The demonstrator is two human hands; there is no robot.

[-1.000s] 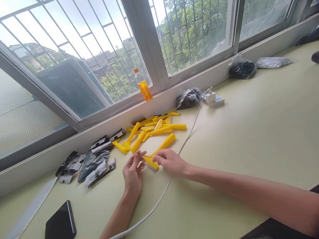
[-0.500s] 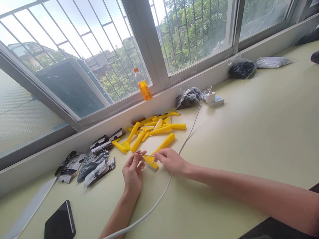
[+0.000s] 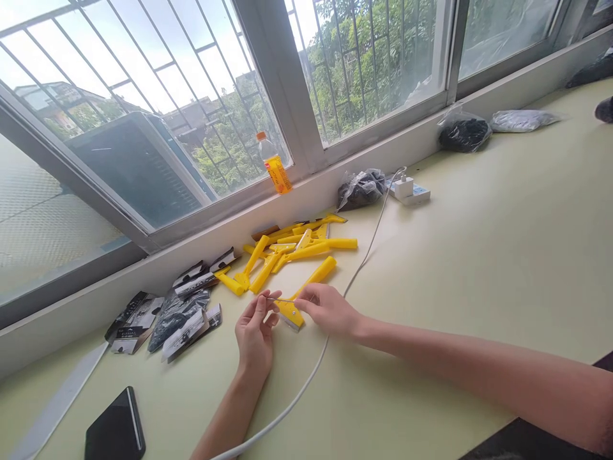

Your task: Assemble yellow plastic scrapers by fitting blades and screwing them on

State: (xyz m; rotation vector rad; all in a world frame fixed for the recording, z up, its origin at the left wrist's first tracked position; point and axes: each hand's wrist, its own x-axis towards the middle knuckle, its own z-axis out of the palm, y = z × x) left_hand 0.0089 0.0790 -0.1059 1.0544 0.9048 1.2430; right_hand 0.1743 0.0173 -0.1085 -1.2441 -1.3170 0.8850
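Observation:
A thin grey metal rod spans the short gap between my two hands, its exact kind too small to make out. My left hand pinches its left end between thumb and fingertips, with the other fingers loosely curled. At the right end, my right hand is closed on it with thumb and forefinger. Just behind and below the rod, a yellow scraper lies on the table, its blade end towards me. Several more yellow scrapers are heaped farther back near the window ledge.
A white cable runs past my right wrist from a charger in a power strip. Black-and-white packages and a black phone lie to the left. A drink bottle stands on the ledge, near a bagged dark bundle.
My right hand has shifted very slightly to the left along the rod. My left hand and the scrapers look the same.

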